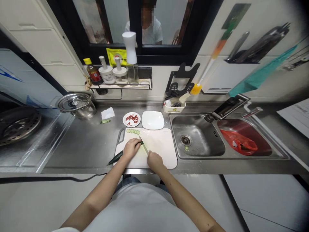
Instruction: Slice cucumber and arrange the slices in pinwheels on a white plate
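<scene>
A dark green cucumber (116, 158) lies slantwise across the left part of a white cutting board (159, 154). My left hand (131, 147) is closed over its upper end, fingertips close to the blade. In my right hand (154, 160) is the handle of a knife (144, 146), whose blade points away and to the left, at the cucumber's cut end. Whether the blade touches the cucumber I cannot tell. A row of pale green cucumber slices (133, 131) rests near the board's top left corner.
Behind the board stand a plate of chopped red pieces (131, 119) and a white square plate (152, 120). A steel pot (79, 104) and a white paper (107, 113) are at left. To the right is a double sink (198, 154) with a red plastic bag (241, 145).
</scene>
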`<state>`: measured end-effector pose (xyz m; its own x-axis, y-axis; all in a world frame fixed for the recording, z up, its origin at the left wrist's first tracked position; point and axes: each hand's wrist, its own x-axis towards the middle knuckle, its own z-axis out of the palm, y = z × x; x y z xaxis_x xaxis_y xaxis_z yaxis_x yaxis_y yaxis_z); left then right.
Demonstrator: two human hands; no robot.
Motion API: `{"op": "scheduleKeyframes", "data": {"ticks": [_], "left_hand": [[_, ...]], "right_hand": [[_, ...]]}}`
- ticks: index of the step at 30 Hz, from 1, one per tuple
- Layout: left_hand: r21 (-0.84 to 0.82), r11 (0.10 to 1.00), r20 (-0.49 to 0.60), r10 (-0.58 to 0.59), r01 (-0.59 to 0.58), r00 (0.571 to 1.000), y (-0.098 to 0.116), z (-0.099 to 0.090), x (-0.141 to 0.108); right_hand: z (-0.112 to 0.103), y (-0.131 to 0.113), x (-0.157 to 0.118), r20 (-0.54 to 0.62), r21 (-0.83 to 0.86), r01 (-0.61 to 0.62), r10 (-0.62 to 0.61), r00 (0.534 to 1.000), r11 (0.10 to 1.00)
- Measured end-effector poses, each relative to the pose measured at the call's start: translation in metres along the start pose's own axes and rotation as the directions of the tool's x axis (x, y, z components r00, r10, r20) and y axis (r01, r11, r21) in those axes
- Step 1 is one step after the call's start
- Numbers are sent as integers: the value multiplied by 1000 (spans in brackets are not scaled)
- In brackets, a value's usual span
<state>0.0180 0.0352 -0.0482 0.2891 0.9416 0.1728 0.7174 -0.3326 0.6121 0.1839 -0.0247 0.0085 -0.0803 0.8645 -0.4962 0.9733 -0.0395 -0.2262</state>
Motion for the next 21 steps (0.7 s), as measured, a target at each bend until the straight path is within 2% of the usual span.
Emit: {"op": "scheduleKeyframes", "data": {"ticks": [8,16,21], "left_hand": [[-4,1000,-2,12,-12,1000,-4,2,0],[-19,999,-12,27,-28,1000,-4,1,1],[-24,999,-17,25,-26,1000,-7,3,2]], "right_hand": [[-15,-10,11,21,27,3,-4,1000,1000],[-9,-5,10,-10,47,26,-26,1000,999],[-5,2,1,21,46,12,-13,1000,999]]}}
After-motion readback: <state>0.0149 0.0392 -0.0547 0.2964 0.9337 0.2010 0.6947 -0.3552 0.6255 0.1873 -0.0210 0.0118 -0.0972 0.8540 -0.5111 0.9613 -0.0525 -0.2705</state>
